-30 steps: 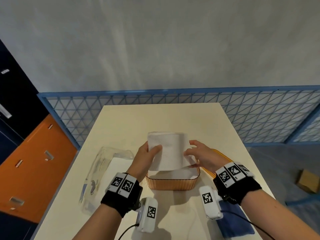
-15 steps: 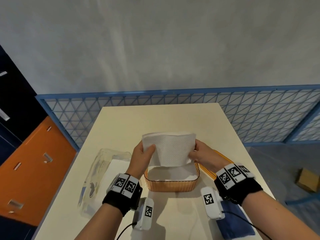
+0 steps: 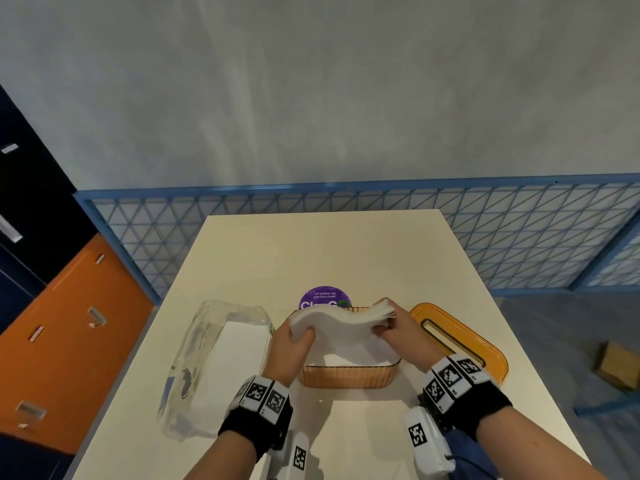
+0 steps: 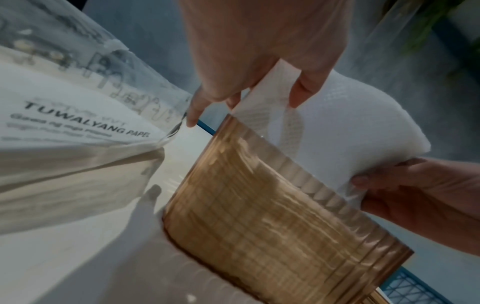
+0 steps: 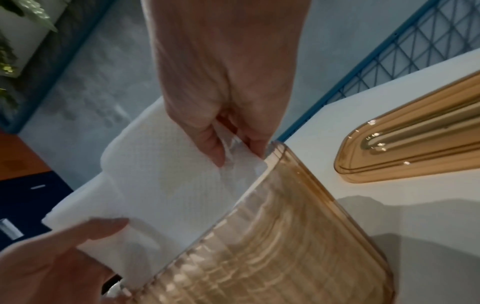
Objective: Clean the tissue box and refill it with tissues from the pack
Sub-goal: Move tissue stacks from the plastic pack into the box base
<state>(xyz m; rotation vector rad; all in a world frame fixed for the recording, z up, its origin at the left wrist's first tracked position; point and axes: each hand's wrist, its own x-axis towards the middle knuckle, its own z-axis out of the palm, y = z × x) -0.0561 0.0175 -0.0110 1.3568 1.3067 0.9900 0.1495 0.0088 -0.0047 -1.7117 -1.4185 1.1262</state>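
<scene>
An amber ribbed tissue box [image 3: 348, 375] [image 4: 272, 226] [image 5: 298, 246] stands open on the table in front of me. Both hands hold a white tissue stack [image 3: 343, 336] [image 4: 324, 131] [image 5: 166, 176] bowed over the box, its near edge dipping inside. My left hand [image 3: 294, 344] [image 4: 259, 51] grips the stack's left end, thumb on top. My right hand [image 3: 398, 332] [image 5: 223, 82] pinches the right end. The clear tissue pack [image 3: 214, 362] [image 4: 78, 123], with tissues left inside, lies to the left of the box.
The amber lid [image 3: 460, 337] [image 5: 415, 131] with its slot lies right of the box. A purple round sticker [image 3: 323, 296] sits behind the box. A blue cloth [image 3: 464, 452] lies under my right forearm. A blue mesh fence [image 3: 519, 237] stands past the table's far edge.
The stack, held upright above the box earlier, has tipped flatter and come down over the box; both hands lowered with it.
</scene>
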